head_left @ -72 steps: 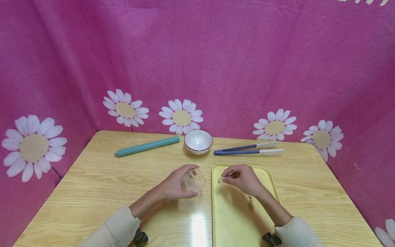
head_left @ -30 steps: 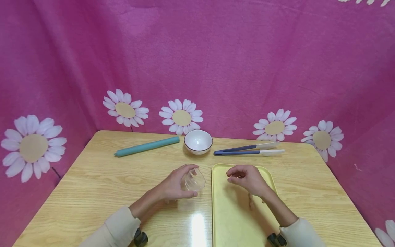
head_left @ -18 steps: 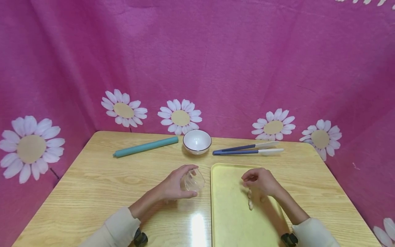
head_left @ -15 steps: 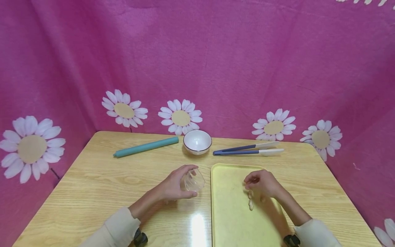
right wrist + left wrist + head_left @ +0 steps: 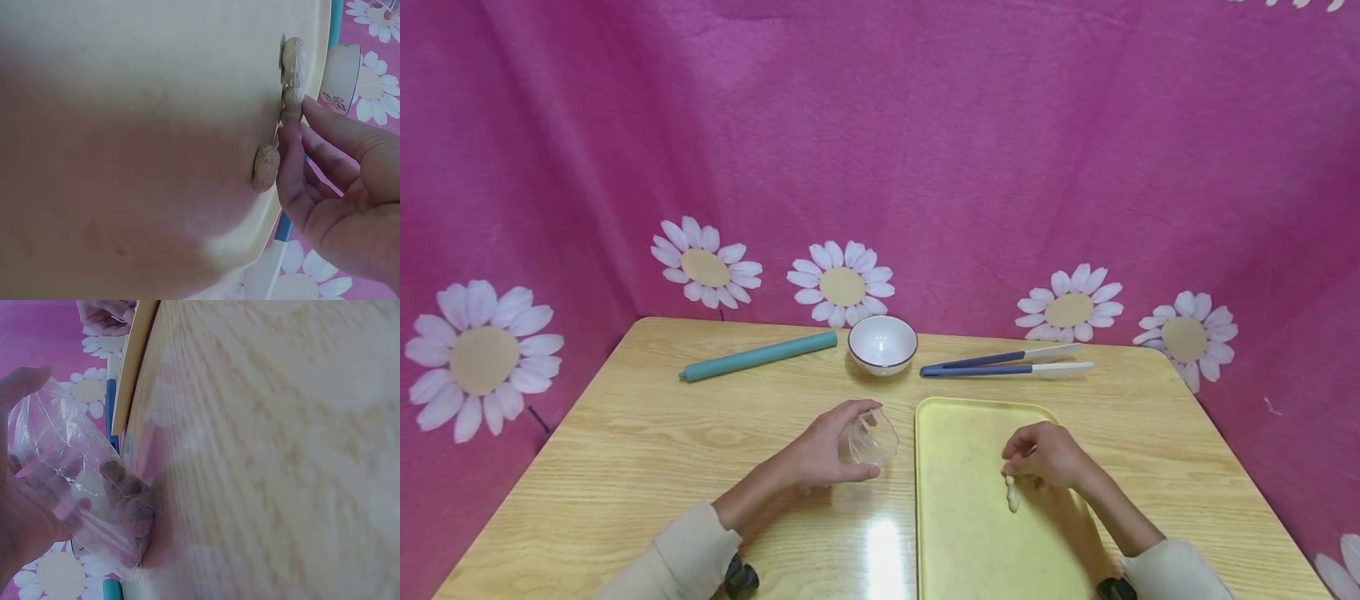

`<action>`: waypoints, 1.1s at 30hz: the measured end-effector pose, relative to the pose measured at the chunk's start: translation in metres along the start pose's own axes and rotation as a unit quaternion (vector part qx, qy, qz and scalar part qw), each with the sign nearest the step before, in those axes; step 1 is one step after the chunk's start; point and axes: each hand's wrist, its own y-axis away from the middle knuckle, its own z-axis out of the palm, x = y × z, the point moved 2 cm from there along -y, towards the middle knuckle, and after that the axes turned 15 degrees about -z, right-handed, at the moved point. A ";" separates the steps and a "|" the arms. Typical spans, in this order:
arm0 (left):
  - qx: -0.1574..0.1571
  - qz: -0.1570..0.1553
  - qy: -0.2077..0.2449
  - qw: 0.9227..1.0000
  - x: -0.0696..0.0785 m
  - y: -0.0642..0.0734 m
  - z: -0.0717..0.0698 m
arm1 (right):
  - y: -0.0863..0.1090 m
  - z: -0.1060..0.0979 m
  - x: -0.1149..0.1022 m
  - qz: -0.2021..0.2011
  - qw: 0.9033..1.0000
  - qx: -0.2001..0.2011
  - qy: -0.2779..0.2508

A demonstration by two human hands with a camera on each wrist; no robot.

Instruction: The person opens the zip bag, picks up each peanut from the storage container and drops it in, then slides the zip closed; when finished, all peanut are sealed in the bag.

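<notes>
My left hand (image 5: 823,450) holds a clear plastic bag (image 5: 876,440) over the table, left of the yellow tray, with its mouth spread between thumb and fingers. Brownish peanuts (image 5: 122,478) show through the bag's lower part in the left wrist view. Over the tray, my right hand (image 5: 1048,455) pinches one end of a pale line of unshelled peanuts (image 5: 294,59) with thumb and fingertips. A separate peanut (image 5: 266,169) lies on the tray close to those fingers. In the head view the right hand mostly hides it.
The yellow tray (image 5: 962,533) covers the right front of the wooden table (image 5: 625,467). Along the back lie a teal stick (image 5: 760,357), a white bowl (image 5: 883,343) with a dark rim, and blue-and-white tongs (image 5: 981,367). A pink flowered cloth (image 5: 925,167) hangs behind.
The right hand held a peanut near the bag at first. Its fingers then show no peanut, and it has moved right and nearer to the peanuts on the tray. The left hand stays put.
</notes>
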 end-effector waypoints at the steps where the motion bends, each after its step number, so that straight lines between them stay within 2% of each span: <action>1: 0.002 0.000 -0.002 1.000 0.000 0.000 0.000 | 0.000 0.000 0.000 0.003 1.000 -0.002 -0.008; 8: 0.005 0.001 -0.005 1.000 -0.002 -0.001 0.000 | 0.000 0.000 -0.001 0.006 1.000 -0.016 -0.005; 13: 0.003 0.000 0.000 1.000 -0.001 -0.001 0.000 | -0.002 -0.003 -0.003 -0.007 1.000 -0.003 -0.001; 20: 0.004 -0.009 -0.002 1.000 -0.001 -0.001 0.000 | -0.013 -0.002 -0.014 -0.069 0.996 0.044 0.024; 27: 0.003 -0.012 -0.003 1.000 -0.003 -0.001 0.001 | -0.031 0.008 -0.038 -0.097 0.991 0.083 -0.035; 33: 0.007 -0.001 -0.012 1.000 -0.002 -0.001 0.000 | -0.047 0.023 -0.061 -0.113 0.984 0.101 -0.092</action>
